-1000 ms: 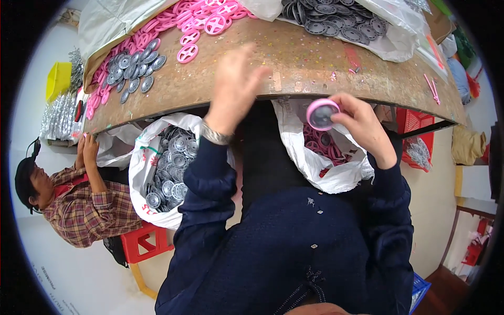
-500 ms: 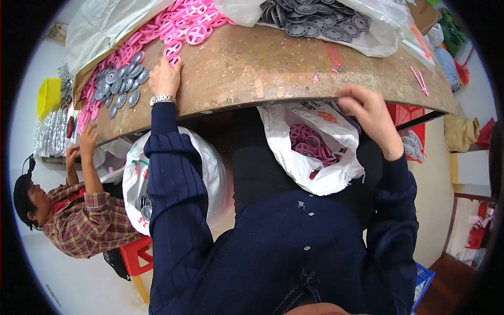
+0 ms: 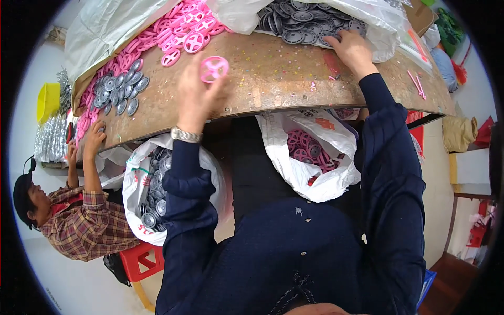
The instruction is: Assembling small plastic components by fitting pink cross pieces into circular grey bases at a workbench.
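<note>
My left hand (image 3: 194,100), slightly blurred, pinches a pink spoked wheel (image 3: 214,69) above the table's near edge. At the near right of a heap of grey plastic discs (image 3: 302,35), my right hand (image 3: 353,52) has its thumb and fingers closed on one disc, mostly hidden by them. Many loose pink spoked wheels (image 3: 184,23) lie heaped at the far left. On my lap a white sack (image 3: 315,191) gapes, holding pink wheels with discs set in them.
The brown table (image 3: 257,68) curves before me. A white sack of grey discs (image 3: 137,181) stands left of my legs. Beside it a co-worker in a checked shirt (image 3: 97,223) has a hand at the table edge, near grey discs (image 3: 121,89). Pink sticks (image 3: 417,85) lie right.
My left hand has come back toward me and right from the pink heap, carrying one pink wheel. My right hand has gone from above the lap sack to the grey discs.
</note>
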Demonstrator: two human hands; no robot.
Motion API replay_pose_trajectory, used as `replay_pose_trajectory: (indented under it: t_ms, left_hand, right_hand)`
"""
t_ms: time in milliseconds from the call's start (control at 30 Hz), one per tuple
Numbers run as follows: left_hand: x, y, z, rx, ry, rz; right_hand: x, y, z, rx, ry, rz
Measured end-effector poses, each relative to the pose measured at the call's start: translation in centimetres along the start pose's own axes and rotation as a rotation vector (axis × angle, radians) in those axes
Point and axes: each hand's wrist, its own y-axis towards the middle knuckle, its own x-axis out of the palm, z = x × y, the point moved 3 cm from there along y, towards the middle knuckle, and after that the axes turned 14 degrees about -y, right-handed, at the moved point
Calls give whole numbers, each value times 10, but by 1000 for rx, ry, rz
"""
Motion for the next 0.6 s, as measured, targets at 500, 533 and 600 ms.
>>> replay_pose_trajectory:
  t_ms: [500, 533, 600]
  left_hand:
    - [41, -37, 81, -191, -865, -128]
    - [45, -42, 78, -413, -1199, -119]
    - [40, -39, 81, -587, -1441, -138]
  right_hand:
    - [-1, -13, -7, 64, 797, 43]
    - [-14, -20, -18, 57, 803, 38]
    - [-40, -45, -33, 158, 1307, -277]
